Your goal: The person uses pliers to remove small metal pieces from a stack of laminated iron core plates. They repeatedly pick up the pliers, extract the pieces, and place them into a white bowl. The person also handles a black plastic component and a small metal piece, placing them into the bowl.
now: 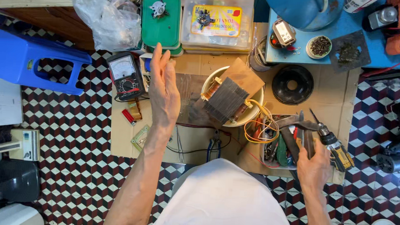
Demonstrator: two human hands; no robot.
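My left hand (pixel 164 88) is raised edge-on above the cardboard sheet (pixel 194 139), fingers straight and together, holding nothing. It hovers between an analog multimeter (pixel 125 75) and a transformer (pixel 230 96) that rests tilted in a cream bowl (pixel 254 111). My right hand (pixel 315 165) reaches into a small tool box (pixel 273 148) at the right; its fingers are among dark metal tools (pixel 295 131), and whether it grips one is unclear. A cordless screwdriver (pixel 335 147) lies right beside that hand.
A blue plastic stool (pixel 29 60) lies at the left on the checkered floor (pixel 71 133). Green and clear parts boxes (pixel 161 21) and a plastic bag (pixel 107 14) line the back. A black round part (pixel 292 84) and pliers (pixel 214 147) lie on the cardboard.
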